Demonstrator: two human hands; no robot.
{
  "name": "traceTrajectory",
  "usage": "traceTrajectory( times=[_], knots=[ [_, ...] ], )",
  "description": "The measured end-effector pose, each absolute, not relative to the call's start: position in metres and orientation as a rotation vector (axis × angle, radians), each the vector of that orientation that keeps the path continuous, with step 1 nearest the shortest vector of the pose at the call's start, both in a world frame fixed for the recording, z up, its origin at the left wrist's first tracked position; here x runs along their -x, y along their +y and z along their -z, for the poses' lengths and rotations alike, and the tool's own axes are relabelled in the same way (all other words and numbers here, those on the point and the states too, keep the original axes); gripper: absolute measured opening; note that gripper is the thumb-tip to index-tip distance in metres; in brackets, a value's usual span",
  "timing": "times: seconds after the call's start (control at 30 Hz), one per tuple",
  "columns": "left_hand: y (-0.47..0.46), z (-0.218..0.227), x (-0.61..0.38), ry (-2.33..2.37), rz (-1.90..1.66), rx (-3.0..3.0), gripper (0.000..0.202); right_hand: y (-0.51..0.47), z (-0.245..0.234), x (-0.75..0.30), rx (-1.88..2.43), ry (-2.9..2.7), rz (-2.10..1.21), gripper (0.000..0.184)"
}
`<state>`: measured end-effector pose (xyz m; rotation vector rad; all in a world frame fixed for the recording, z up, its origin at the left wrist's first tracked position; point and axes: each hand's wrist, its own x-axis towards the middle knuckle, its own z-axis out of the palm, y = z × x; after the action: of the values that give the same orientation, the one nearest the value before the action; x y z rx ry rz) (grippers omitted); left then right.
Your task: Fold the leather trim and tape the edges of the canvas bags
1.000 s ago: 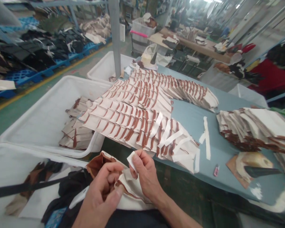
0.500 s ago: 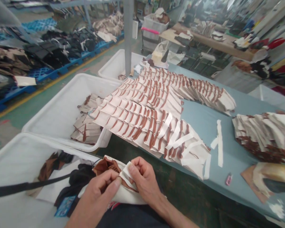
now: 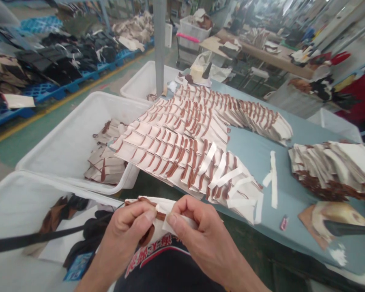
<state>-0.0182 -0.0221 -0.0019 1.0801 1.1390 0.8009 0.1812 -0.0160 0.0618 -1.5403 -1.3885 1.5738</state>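
Observation:
A cream piece with a brown edge (image 3: 160, 216) is held up between my two hands, close to my lap. My left hand (image 3: 126, 227) pinches that edge between thumb and fingers. A white strip (image 3: 170, 227) lies under the thumb of my right hand (image 3: 197, 229), which presses it against the cream piece. The lower part of the piece is partly hidden behind my fingers. Beyond my hands, overlapping rows of cream pieces with brown edges (image 3: 158, 146) cover the near side of the table. Several loose white strips (image 3: 220, 170) rest across these rows.
The blue-green table (image 3: 246, 142) carries a stack of cream pieces (image 3: 331, 166), a small pink item (image 3: 284, 223) and a yellowish object with a dark handle (image 3: 337, 219). White bins (image 3: 57, 134) stand at left, beside a grey post (image 3: 159, 48).
My hands have come slightly higher, and the cream piece has turned so its brown edge stretches between them. The right hand has shifted a little right, still pinching the white strip. The view has moved slightly.

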Motion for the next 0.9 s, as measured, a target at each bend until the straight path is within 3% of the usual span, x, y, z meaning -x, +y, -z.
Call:
traceTrajectory(
  times=[0.4,0.9],
  knots=[
    [-0.021,-0.024,0.008,1.183,-0.911,-1.256,0.053,-0.011,-0.068,-0.173,1.577,-1.435,-1.462,0.028],
    [-0.021,-0.016,0.015,1.191,-0.875,-1.315,0.05,-0.014,-0.045,-0.159,1.613,-1.42,-1.325,0.03]
  ],
)
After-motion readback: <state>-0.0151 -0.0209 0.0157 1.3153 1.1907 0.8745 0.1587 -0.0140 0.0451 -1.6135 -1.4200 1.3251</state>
